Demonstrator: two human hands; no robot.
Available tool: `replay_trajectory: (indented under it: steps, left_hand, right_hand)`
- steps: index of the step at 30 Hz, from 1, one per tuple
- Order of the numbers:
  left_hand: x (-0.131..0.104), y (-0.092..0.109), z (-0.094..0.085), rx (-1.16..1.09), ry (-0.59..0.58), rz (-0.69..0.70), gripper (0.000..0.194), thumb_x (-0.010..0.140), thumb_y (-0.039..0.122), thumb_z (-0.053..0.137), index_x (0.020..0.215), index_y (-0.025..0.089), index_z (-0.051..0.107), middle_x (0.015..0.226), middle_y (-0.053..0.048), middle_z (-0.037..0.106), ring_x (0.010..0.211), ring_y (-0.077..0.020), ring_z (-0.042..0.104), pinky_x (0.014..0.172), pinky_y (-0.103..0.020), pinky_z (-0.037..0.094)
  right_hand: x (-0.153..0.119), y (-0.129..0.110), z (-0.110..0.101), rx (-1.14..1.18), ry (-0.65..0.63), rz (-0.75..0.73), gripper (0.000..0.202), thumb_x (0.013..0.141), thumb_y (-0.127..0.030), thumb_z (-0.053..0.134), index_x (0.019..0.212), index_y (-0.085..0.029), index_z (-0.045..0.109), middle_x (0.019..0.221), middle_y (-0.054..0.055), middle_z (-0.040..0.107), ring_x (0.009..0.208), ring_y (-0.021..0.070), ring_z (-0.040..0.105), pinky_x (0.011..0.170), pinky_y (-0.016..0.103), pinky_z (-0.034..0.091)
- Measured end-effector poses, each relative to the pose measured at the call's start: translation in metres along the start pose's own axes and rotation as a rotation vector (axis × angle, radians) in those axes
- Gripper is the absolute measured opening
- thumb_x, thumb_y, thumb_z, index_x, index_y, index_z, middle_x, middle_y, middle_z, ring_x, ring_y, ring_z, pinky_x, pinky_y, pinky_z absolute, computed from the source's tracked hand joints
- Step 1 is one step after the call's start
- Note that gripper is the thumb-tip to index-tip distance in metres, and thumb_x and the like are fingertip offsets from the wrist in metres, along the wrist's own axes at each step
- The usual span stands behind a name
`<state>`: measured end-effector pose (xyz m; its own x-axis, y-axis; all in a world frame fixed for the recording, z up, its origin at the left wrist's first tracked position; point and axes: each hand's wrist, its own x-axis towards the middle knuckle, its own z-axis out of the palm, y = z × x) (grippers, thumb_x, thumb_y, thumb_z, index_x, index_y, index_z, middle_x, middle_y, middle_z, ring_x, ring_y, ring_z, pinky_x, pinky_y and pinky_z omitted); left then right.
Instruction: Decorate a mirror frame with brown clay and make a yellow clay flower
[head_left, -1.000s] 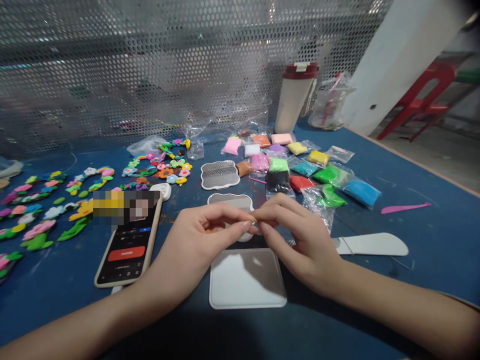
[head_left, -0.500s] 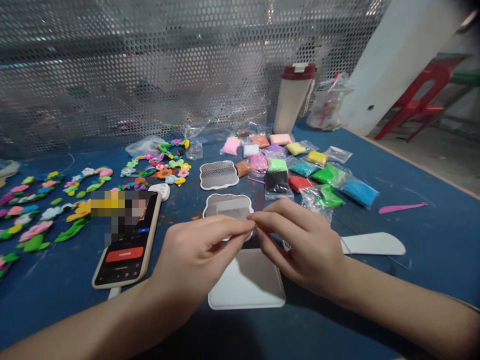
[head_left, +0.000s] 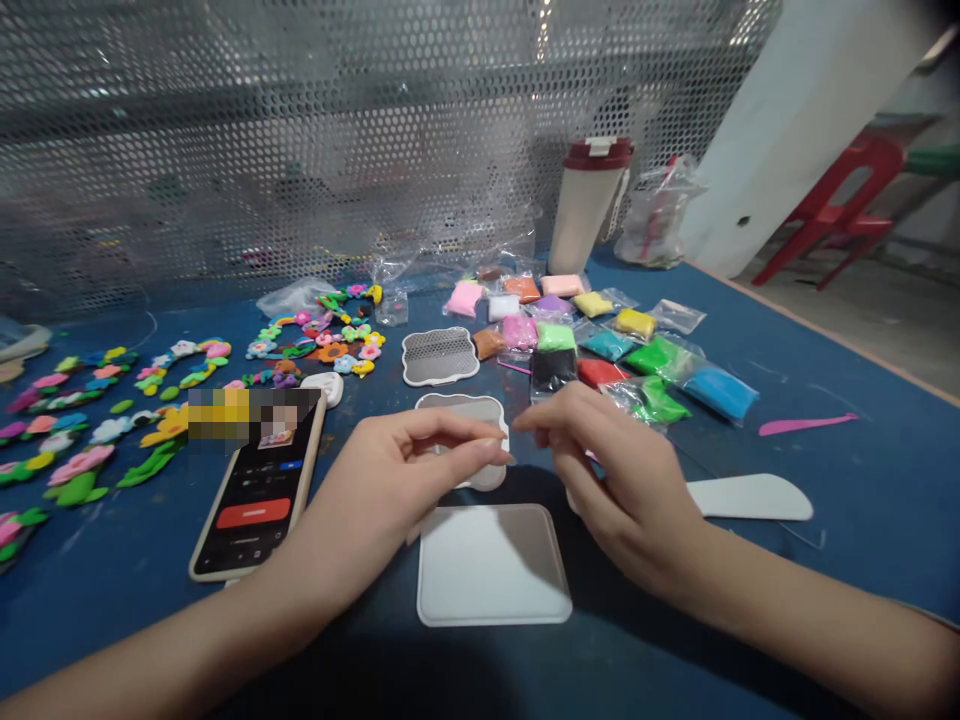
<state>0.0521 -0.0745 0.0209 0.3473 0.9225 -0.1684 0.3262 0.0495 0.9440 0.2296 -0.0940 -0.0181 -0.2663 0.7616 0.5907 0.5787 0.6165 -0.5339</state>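
Our right hand (head_left: 626,475) has moved off our left hand (head_left: 394,470), apparently pausing joint fingertip work; we cannot tell whether bunched fingers grip anything.

Perforated metal panel (head_left: 300,150) behind blue table (head_left: 892,480); white pillar (head_left: 757,130), red chair (head_left: 844,213) beyond.

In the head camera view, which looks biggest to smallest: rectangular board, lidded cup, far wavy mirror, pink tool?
1. Rectangular board
2. Lidded cup
3. Far wavy mirror
4. Pink tool
The board lies nearer than the cup, so their true order is unsure.
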Motion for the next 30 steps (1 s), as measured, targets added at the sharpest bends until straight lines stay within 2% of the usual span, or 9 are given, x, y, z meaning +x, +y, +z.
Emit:
replay_trajectory:
  steps: [3,6,8,11,13,17,20,30]
  left_hand:
    - [0.004,-0.002,0.001,-0.124,-0.045,-0.070,0.017,0.076,0.037,0.065,0.076,0.020,0.069,0.068,0.002,0.067,0.034,-0.0008,0.029,0.032,-0.015,0.018]
    - [0.006,-0.002,0.002,-0.138,-0.059,-0.067,0.016,0.077,0.033,0.064,0.072,0.019,0.069,0.057,0.004,0.061,0.033,-0.0008,0.027,0.031,-0.015,0.015]
    - [0.006,-0.001,0.003,-0.101,-0.052,-0.033,0.013,0.077,0.029,0.064,0.070,0.019,0.069,0.055,0.005,0.060,0.034,-0.0015,0.031,0.032,-0.015,0.019]
    - [0.006,0.000,0.004,0.013,-0.049,0.040,0.011,0.076,0.022,0.063,0.067,0.019,0.069,0.063,0.004,0.066,0.049,-0.0061,0.051,0.045,-0.015,0.037]
    - [0.005,-0.001,0.004,0.141,-0.038,0.118,0.011,0.076,0.019,0.061,0.068,0.019,0.069,0.067,0.004,0.069,0.063,-0.0101,0.059,0.057,-0.017,0.043]
    - [0.003,-0.005,0.003,0.387,0.011,0.295,0.013,0.076,0.014,0.059,0.070,0.019,0.069,0.069,0.005,0.070,0.065,-0.0103,0.061,0.063,-0.018,0.043]
    - [0.001,-0.007,0.003,0.444,0.044,0.375,0.012,0.075,0.012,0.059,0.071,0.018,0.069,0.072,0.005,0.070,0.067,-0.0093,0.062,0.065,-0.018,0.042]
    - [0.000,-0.010,0.001,0.420,0.105,0.367,0.012,0.077,0.013,0.060,0.074,0.019,0.071,0.077,0.004,0.072,0.070,-0.0111,0.063,0.068,-0.019,0.043]
  right_hand:
    - [0.002,-0.001,0.003,0.112,-0.113,0.069,0.025,0.089,-0.006,0.033,0.085,-0.019,0.054,0.078,0.002,0.052,0.075,0.0132,0.051,0.065,0.025,0.041]
    - [0.002,-0.003,0.006,0.219,-0.179,0.093,0.020,0.091,-0.010,0.035,0.082,-0.018,0.051,0.079,0.002,0.052,0.075,0.0128,0.049,0.065,0.024,0.040]
    - [0.001,-0.004,0.007,0.231,-0.184,0.060,0.017,0.091,-0.013,0.036,0.084,-0.017,0.051,0.079,0.002,0.050,0.075,0.0131,0.048,0.063,0.024,0.039]
    - [0.000,-0.002,0.007,0.135,-0.172,-0.028,0.016,0.090,-0.014,0.037,0.083,-0.015,0.052,0.076,0.004,0.048,0.069,0.0140,0.046,0.059,0.025,0.038]
    - [-0.001,0.001,0.009,0.028,-0.172,-0.090,0.020,0.089,-0.014,0.035,0.078,-0.014,0.052,0.072,0.004,0.046,0.064,0.0144,0.044,0.055,0.026,0.035]
    - [0.000,0.004,0.013,-0.176,-0.153,-0.181,0.024,0.088,-0.013,0.035,0.074,-0.013,0.054,0.066,0.004,0.045,0.057,0.0150,0.041,0.051,0.027,0.032]
    - [0.002,0.005,0.016,-0.276,-0.120,-0.213,0.024,0.088,-0.012,0.036,0.075,-0.013,0.057,0.064,0.004,0.047,0.056,0.0154,0.041,0.050,0.027,0.032]
    - [0.005,0.006,0.015,-0.413,-0.131,-0.297,0.027,0.090,-0.010,0.037,0.078,-0.011,0.061,0.064,0.005,0.049,0.057,0.0168,0.037,0.052,0.028,0.029]
